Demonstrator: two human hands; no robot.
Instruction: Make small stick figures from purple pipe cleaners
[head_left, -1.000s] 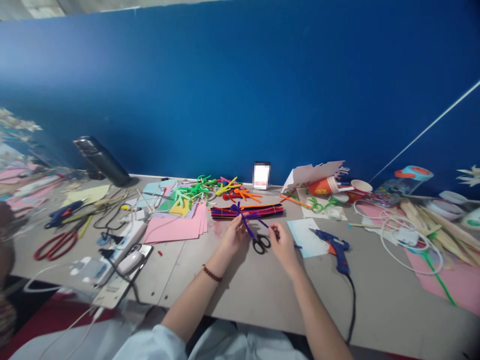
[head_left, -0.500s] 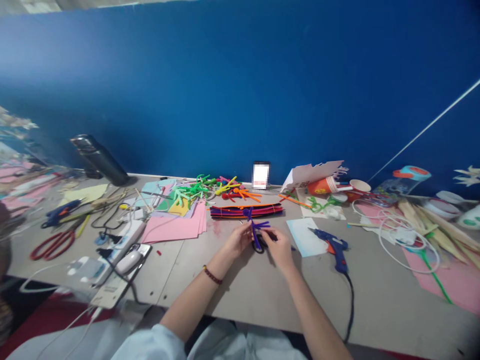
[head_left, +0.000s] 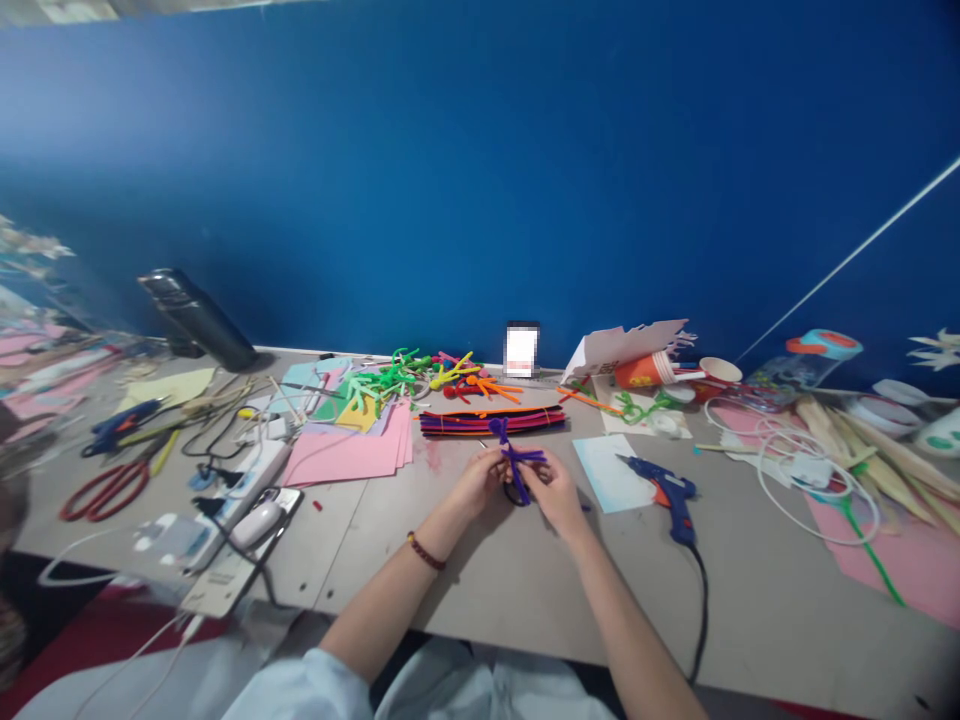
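Between my two hands is a small purple pipe-cleaner figure point(head_left: 514, 458) with several thin limbs sticking out. My left hand point(head_left: 480, 478) pinches it from the left side. My right hand point(head_left: 553, 490) has its fingers closed on the limbs at the right. Under the hands lies a dark pair of scissors point(head_left: 516, 494), mostly covered. Just beyond them rests a bundle of pipe cleaners point(head_left: 491, 422), purple, red and orange. Behind that bundle lie yellow point(head_left: 456, 374) and orange pipe-cleaner figures point(head_left: 495, 388), with a heap of green ones point(head_left: 394, 375) to their left.
A blue glue gun point(head_left: 664, 490) with a black cord lies at right beside light-blue paper point(head_left: 611, 470). Pink paper point(head_left: 345, 457), a power strip point(head_left: 240, 495) and red-handled scissors point(head_left: 105, 488) are at left. A phone point(head_left: 522, 348) leans on the blue partition point(head_left: 480, 180).
My right hand has moved slightly left and in, closer to my left hand. The purple figure has shifted a little to the right and down.
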